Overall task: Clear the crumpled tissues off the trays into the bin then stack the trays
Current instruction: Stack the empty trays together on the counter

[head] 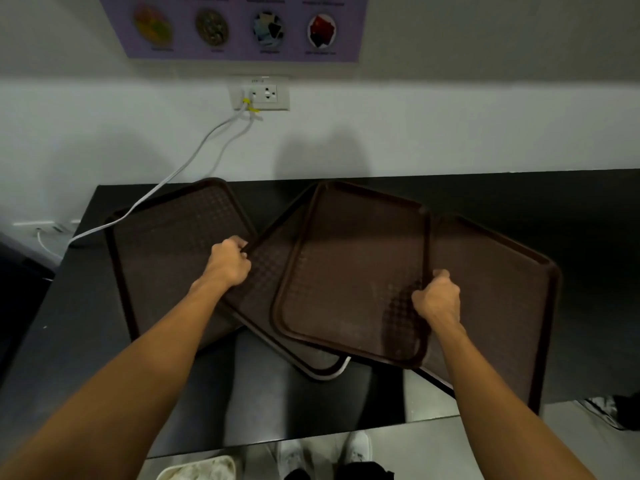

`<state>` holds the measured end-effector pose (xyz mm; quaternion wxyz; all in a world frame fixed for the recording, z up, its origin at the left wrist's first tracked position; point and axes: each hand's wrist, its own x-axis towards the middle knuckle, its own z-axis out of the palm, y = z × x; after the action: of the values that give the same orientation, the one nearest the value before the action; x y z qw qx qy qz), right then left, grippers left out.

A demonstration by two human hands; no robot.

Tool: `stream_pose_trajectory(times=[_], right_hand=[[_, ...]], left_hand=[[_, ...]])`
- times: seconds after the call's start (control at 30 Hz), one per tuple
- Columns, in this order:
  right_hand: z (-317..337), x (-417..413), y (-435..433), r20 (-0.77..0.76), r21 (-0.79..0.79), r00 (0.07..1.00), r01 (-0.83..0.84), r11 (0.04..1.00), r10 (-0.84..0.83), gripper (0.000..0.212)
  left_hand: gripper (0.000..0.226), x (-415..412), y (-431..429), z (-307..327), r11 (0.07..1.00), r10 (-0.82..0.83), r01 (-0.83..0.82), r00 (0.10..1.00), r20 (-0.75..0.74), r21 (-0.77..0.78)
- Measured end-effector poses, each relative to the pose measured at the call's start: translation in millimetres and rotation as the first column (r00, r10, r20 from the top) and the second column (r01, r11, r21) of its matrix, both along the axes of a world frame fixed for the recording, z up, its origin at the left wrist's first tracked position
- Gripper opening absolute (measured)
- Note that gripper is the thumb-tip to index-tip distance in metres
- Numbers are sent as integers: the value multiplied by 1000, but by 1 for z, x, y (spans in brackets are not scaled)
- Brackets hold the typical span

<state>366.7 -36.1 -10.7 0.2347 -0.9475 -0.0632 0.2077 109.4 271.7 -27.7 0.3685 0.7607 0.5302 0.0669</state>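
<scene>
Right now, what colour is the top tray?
The top tray is dark brown with a checkered surface, best in the head view.

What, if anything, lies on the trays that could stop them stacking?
No tissues show. Only a white cable crosses the left tray's far corner; the left hand grips the middle tray, the right hand the top tray.

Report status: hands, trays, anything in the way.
Left hand grips middle tray rim; right hand grips top tray rim. No tissues on trays, stack unfinished. White cable crosses corner of left tray.
</scene>
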Motion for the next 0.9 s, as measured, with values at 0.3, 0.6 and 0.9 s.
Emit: stream_pose_trajectory(times=[0.3,0.6,0.9], right_hand=[[3,5,-13,-4,-34,1000,22,999,-22,63],[6,9,-8,92,-133,994,71,989,-59,68],[13,-85,77,527,97,754,-512,854,392,49]], left_hand=[[32,-63,11,17,979,197,-193,978,-73,60],[30,-130,22,24,924,379,-374,922,-75,74],[36,-174,17,19,865,500,-495,864,-63,84]])
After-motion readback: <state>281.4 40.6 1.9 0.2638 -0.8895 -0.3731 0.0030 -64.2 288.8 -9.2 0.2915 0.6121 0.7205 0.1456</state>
